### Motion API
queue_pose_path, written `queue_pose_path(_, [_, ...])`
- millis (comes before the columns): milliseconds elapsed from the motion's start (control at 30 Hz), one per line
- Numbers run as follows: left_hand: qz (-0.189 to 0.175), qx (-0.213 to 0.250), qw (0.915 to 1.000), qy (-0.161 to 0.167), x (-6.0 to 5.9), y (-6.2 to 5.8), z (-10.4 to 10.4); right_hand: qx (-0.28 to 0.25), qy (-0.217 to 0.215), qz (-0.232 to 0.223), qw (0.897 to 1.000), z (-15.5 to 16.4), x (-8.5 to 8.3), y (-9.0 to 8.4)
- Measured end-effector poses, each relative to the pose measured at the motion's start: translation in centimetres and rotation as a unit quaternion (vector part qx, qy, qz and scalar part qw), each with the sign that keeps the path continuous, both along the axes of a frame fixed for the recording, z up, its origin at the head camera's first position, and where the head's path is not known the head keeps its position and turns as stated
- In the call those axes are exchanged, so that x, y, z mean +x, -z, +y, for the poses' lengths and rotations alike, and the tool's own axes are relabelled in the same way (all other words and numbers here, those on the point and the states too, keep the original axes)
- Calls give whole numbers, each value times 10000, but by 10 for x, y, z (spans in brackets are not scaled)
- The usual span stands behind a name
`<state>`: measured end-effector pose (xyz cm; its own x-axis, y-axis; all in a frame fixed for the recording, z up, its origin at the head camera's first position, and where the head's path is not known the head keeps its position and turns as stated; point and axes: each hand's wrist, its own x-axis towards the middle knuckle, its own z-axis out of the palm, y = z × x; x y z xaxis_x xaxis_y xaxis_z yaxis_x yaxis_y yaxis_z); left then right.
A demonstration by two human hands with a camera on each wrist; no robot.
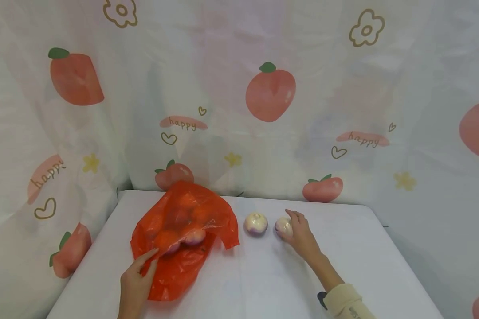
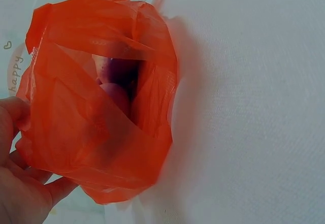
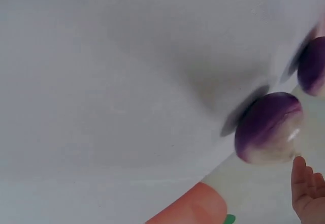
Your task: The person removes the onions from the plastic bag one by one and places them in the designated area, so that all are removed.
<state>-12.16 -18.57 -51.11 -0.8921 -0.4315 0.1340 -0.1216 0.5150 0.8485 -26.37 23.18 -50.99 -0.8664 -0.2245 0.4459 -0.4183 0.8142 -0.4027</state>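
I see left hand [image 1: 135,283] pinching orange bag [image 1: 183,235], mouth toward onions; right hand [image 1: 301,237] fingers relaxed against right onion [image 1: 283,226]. Only left wrist view shows the onions inside the bag.

A makeshift home-style setup: a white tabletop [image 1: 343,266] backed across the upper frame by a peach-printed "happy" curtain [image 1: 271,93].

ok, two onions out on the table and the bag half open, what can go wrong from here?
1. Both onions are round and lie loose on the smooth table. The right hand only rests on the right onion, so a nudge might roll it.
2. The left onion lies untouched and could be bumped.
3. The left hand holds just the edge of the thin orange bag; produce inside might spill from its gaping mouth.
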Motion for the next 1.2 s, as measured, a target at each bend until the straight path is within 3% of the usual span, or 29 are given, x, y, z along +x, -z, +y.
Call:
queue_pose_path(133, [-84, 22, 10000, -28, 0, -1, 1, -120, -286, -13, 9995, -19, 7, -11])
queue_pose_path(367, [48, -55, 10000, -9, 0, -1, 1, -288, -430, -586, 9969, -51, 17, -32])
queue_pose_path(567, [30, -16, 10000, -51, 0, 0, 2, -754, -798, -961, 9893, -81, 31, -35])
queue_pose_path(800, [123, -42, 9999, -57, -3, 2, 3, -1146, -1568, -1356, 9715, -109, 45, -27])
queue_pose_path(1000, [119, -93, 9999, -18, -2, 3, 1, -625, -2191, -1347, 9643, -131, 51, -22])
queue_pose_path(1200, [134, -123, 9998, -15, -2, 4, 0, -673, -2793, -1838, 9400, -152, 50, -19])
